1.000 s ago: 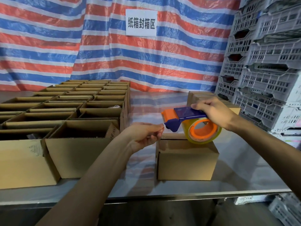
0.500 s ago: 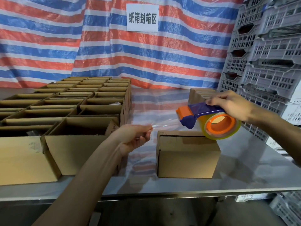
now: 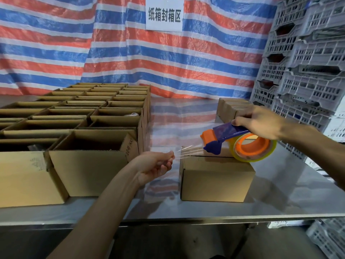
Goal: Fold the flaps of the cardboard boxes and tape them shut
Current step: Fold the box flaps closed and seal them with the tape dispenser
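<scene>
The left hand (image 3: 156, 165) pinches the end of the tape (image 3: 188, 150); the right hand (image 3: 261, 122) has its grip around the tape roller (image 3: 230, 132). The tape stretches sideways, just above the box (image 3: 214, 181) on the tabletop (image 3: 283, 202).

A red, white and blue striped tarp (image 3: 112, 53) hangs behind a shiny metal counter (image 3: 280, 199) and bears a white sign (image 3: 164, 14) with Chinese characters. Grey slotted crates (image 3: 308, 62) are stacked at the right.
</scene>
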